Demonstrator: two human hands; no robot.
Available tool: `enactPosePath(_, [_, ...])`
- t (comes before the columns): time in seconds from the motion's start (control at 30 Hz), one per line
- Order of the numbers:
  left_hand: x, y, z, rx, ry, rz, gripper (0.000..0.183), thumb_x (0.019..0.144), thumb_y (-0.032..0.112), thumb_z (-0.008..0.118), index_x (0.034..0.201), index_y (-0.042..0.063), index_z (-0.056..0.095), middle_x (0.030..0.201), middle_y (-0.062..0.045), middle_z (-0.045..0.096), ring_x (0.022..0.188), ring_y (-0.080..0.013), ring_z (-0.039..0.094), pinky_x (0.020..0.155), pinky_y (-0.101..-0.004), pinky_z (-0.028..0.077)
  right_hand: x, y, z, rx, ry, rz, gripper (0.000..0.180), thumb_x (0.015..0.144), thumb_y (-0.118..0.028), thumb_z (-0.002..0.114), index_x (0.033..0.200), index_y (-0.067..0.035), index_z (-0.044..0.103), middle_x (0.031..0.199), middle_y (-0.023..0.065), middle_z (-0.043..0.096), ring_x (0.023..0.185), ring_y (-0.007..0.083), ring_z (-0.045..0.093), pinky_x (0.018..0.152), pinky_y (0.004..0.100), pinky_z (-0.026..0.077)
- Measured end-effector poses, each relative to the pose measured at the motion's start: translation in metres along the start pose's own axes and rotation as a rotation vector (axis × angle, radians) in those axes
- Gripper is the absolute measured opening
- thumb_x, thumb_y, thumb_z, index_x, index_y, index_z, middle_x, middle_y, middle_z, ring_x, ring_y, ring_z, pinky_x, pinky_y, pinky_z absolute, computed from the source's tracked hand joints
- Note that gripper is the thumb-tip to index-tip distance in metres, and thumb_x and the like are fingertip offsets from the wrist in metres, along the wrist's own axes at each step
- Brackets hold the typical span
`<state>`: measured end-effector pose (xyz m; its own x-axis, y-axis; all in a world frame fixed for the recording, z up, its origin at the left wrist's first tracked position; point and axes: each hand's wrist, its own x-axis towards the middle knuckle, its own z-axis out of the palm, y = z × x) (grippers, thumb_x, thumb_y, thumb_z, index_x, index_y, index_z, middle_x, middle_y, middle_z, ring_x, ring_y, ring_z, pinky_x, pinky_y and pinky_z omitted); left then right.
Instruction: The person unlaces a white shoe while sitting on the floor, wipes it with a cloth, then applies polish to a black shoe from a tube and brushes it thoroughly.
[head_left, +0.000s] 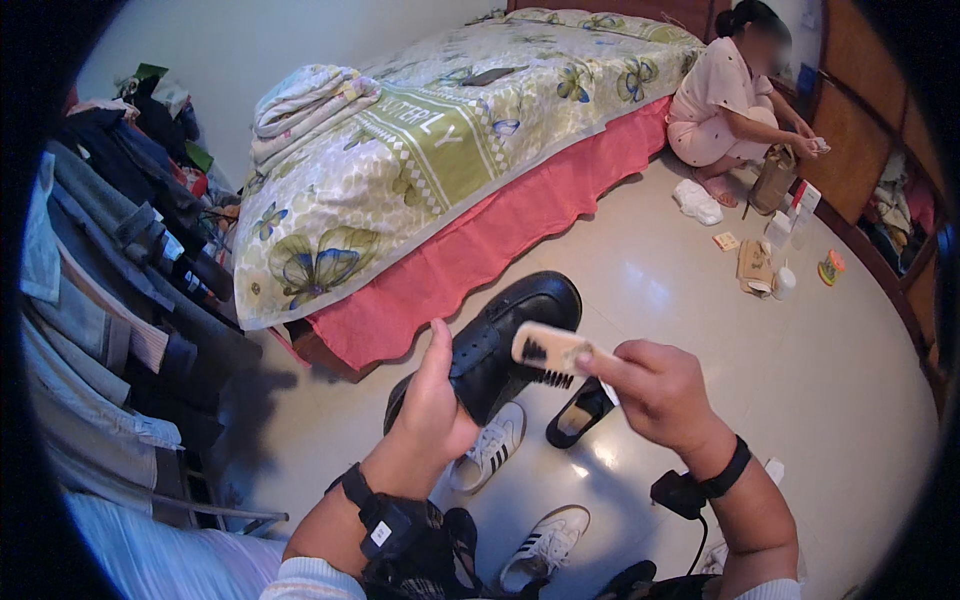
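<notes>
A black leather lace-up shoe, its eyelets without laces, rests in my left hand, thumb along its near side and toe pointing up and right. My right hand grips a light wooden shoe brush with dark bristles, held at the right side of the shoe. The bristles face down; whether they touch the leather I cannot tell. Below the brush, a black slip-on shoe lies on the floor. White sneakers with black stripes stand under my forearms.
A bed with a butterfly-print cover spans the upper middle. Clothes on a rack line the left. At the upper right another person squats by a brown bag, with a small carton and a white jar nearby.
</notes>
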<state>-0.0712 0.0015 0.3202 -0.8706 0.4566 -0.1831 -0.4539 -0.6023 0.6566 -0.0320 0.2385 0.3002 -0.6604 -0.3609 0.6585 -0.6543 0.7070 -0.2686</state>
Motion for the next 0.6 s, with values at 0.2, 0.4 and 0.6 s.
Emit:
enactPosePath(0.2, [-0.001,-0.001,0.001,-0.014,-0.017,-0.002,0.068,0.098,0.053,0.023,0.134,-0.002,0.041,0.134,-0.02,0.048,0.124,-0.0311,0.048,0.108,-0.043,0.035,0.008,0.011,-0.017,-0.155,0.152,0.092,0.049,0.067,-0.002,0.059,0.111,-0.022,0.065,0.07,0.0045,0.052,0.057,0.023,0.054,0.049,0.0358,0.044])
enactPosePath(0.4, [0.001,-0.007,0.005,0.001,-0.005,0.001,0.067,0.098,0.052,0.022,0.135,-0.001,0.04,0.134,-0.019,0.047,0.124,-0.0305,0.048,0.108,-0.0429,0.035,0.008,-0.001,-0.011,-0.233,0.05,0.069,0.049,0.065,0.004,0.061,0.106,-0.02,0.068,0.072,0.0048,0.056,0.057,0.0234,0.057,0.05,0.0324,0.045])
enactPosePath(0.6, [0.001,-0.01,0.007,0.005,-0.009,-0.021,0.067,0.098,0.053,0.023,0.135,0.0,0.041,0.135,-0.019,0.047,0.124,-0.0307,0.047,0.108,-0.0434,0.034,0.008,0.001,-0.009,-0.123,0.142,0.049,0.049,0.065,-0.004,0.06,0.11,-0.023,0.065,0.067,0.0023,0.05,0.053,0.0223,0.053,0.047,0.0358,0.043])
